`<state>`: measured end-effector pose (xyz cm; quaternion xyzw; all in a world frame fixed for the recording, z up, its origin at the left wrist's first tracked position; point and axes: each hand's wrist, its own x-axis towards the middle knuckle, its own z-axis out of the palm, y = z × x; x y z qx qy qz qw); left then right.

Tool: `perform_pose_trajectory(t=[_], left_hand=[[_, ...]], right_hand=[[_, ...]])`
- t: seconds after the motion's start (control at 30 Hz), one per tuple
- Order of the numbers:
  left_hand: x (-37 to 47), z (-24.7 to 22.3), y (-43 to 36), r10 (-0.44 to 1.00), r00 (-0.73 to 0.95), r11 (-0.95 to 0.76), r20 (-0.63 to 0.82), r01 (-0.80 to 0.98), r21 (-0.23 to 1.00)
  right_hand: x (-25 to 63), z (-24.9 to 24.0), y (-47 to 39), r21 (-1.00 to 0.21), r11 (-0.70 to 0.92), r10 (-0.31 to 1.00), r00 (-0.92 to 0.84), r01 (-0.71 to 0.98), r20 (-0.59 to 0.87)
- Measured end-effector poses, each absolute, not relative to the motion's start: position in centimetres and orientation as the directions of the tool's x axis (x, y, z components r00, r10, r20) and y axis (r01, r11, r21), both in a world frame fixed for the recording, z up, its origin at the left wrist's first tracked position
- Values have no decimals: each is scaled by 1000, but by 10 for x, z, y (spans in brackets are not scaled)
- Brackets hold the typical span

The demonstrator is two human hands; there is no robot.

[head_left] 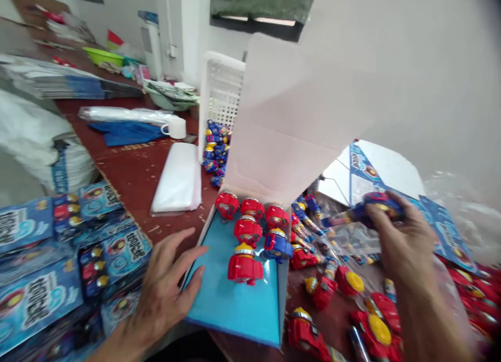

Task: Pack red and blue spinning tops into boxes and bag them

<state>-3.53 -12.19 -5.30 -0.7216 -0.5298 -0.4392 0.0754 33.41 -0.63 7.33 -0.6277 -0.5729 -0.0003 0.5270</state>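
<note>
Left hand (166,286): spreads open fingers at box's (230,312) nine o'clock.
Right hand (407,237): grips blue toy (380,197), box's two o'clock.
Box: holds five red toys (245,268), one blue one (277,246).

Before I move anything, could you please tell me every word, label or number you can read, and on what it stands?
No text reads with certainty.
Blue packages, left: bold lettering, too blurred to read.
Blue cards, right: lettering likewise too blurred.

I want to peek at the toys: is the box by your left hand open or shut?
Open: the box has its pale flap raised at the back, and red toys and a blue toy show inside.
</note>
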Motion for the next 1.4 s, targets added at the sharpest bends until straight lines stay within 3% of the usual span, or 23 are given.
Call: perform_pose_trajectory(t=[0.1, 0.27, 0.37, 0.5, 0.7, 0.9, 1.13, 1.4], left_hand=[[-38, -63, -112, 785, 14, -323, 619, 862, 391], [-35, -75, -111, 851, -49, -266, 524, 818, 509], [-34, -76, -113, 852, -93, -283, 515, 746, 603], [-35, -79, -113, 852, -106, -323, 512, 664, 675], [-36, -85, -112, 827, -115, -361, 550, 641, 677], [-37, -86, -112, 820, -131, -362, 558, 637, 681], [-36, -85, -112, 810, -141, -357, 570, 653, 668], [-37, -87, -113, 828, -133, -352, 545, 633, 690]], right_hand=[[279, 95, -43, -780, 386, 746, 331, 493, 578], [177, 86, -62, -704, 652, 757, -190, 281, 625], [136, 65, -50, -606, 751, 647, -472, 260, 599], [109, 45, -35, -414, 788, 615, -630, 456, 475], [109, 52, -28, -92, 743, 660, -703, 663, 266], [111, 61, -32, -255, 758, 651, -708, 600, 273], [105, 70, -46, -118, 820, 571, -813, 560, 111], [111, 61, -39, -160, 802, 597, -771, 575, 222]])
